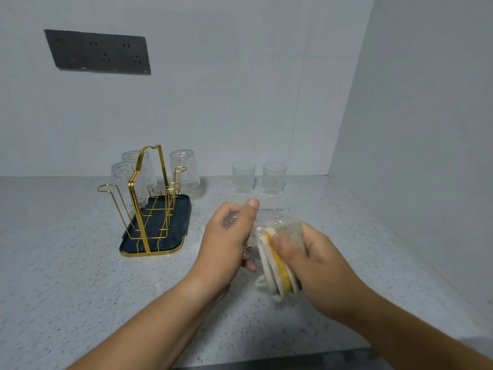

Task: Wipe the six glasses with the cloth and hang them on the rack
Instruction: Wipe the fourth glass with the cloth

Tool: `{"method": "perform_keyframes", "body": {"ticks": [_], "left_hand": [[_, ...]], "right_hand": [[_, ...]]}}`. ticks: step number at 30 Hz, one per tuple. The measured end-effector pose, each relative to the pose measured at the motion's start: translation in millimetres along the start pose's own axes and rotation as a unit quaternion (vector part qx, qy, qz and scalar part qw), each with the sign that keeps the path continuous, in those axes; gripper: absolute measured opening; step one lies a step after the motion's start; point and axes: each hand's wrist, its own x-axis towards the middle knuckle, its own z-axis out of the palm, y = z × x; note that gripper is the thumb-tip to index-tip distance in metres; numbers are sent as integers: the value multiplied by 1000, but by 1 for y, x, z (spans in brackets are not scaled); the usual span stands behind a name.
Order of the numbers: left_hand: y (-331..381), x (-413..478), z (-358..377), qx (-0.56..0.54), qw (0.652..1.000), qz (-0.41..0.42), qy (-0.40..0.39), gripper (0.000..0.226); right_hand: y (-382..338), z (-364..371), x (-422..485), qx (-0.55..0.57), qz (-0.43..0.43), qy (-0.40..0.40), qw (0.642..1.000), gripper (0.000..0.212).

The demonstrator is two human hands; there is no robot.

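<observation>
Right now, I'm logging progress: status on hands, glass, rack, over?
Left hand grips glass, right hand presses cloth to it. Three hung glasses on rack, two waiting glasses upright. Nothing blocking rack.

Bare forearms (149, 316); left hand (226, 236), right hand (314, 260) bare; thumbnails short.

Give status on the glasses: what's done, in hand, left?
Done: three hang inverted on the rack: front-left glass, back-left glass, right glass. In hand: left hand grips the fourth glass; right hand holds the cloth against it. Left: two stand upright on the counter: fifth glass, sixth glass.
</observation>
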Motion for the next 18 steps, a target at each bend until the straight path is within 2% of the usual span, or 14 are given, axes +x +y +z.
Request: {"method": "perform_keyframes", "body": {"ticks": [1,2,4,5,6,7,8,11,13,16,18], "left_hand": [[1,2,-1,-34,997,-65,-2,38],[2,5,-3,-64,989,-132,-13,37],[2,9,-8,-91,964,-242,-55,37],[3,10,-11,-98,952,-281,-76,39],[3,10,-13,-112,940,-307,-97,41],[3,10,-15,-132,930,-324,-118,45],[1,11,-17,-147,922,-328,-141,49],[-3,10,-21,-122,916,-311,-223,61],[-9,8,-29,-95,905,-303,-283,66],[-16,7,-38,-80,872,-291,-387,66],[-19,7,-37,-80,862,-277,-418,63]], "right_hand": [[4,-1,-1,-97,-50,-10,994,31],[9,-5,-1,-220,-119,-26,968,35],[21,-16,4,-446,-243,-63,859,36],[23,-22,8,-504,-272,-79,816,33],[23,-27,10,-529,-281,-91,795,31],[22,-30,12,-527,-278,-99,797,31],[20,-31,13,-503,-266,-102,816,31],[10,-34,13,-316,-177,-89,928,21],[1,-37,14,-196,-93,-84,973,16],[-9,-44,20,-120,-41,-103,987,21],[-12,-46,23,-113,-27,-134,984,24]]}}
